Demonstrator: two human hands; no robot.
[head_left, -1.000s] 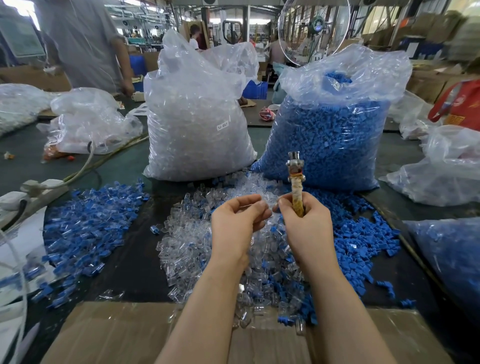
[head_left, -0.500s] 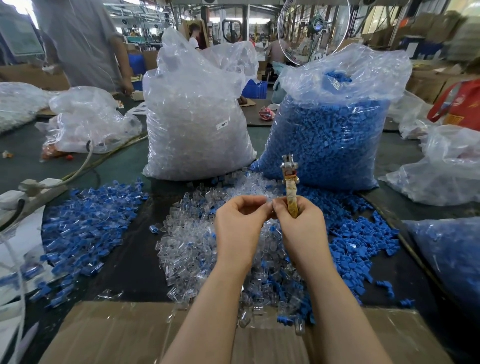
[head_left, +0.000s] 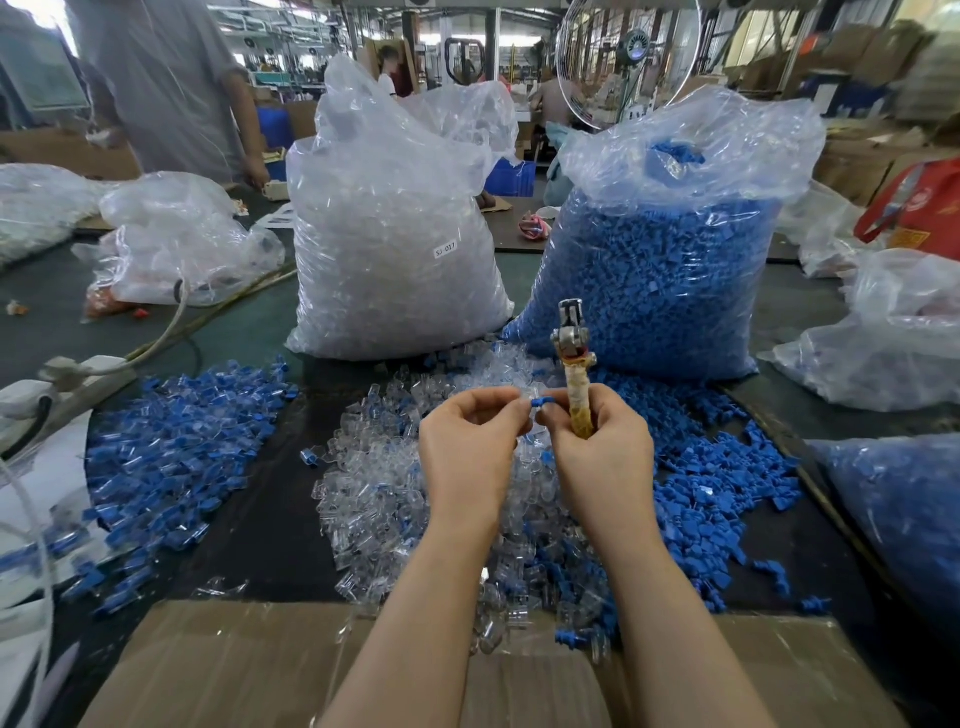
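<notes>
My right hand (head_left: 602, 457) grips a tool (head_left: 574, 358) upright by its tape-wrapped handle, its metal head sticking up. Its fingertips also pinch a small blue plastic piece (head_left: 542, 401). My left hand (head_left: 470, 447) is raised beside it, its fingertips touching the same blue piece; a clear part seems to sit in its fingers, mostly hidden. Both hands hover over a heap of clear plastic shells (head_left: 395, 499) on the dark table. Loose blue pieces (head_left: 711, 493) lie to the right, and a pile of assembled blue-and-clear parts (head_left: 176, 447) lies to the left.
A big bag of clear shells (head_left: 395, 244) and a big bag of blue pieces (head_left: 654, 260) stand behind the heaps. A cardboard box flap (head_left: 218, 670) lies at the front edge. Other plastic bags (head_left: 176, 244) line both sides. A person (head_left: 166, 88) stands at back left.
My hands have come together; the right hand with the tool shifted slightly left, and a small blue piece now shows between the fingertips of both hands.
</notes>
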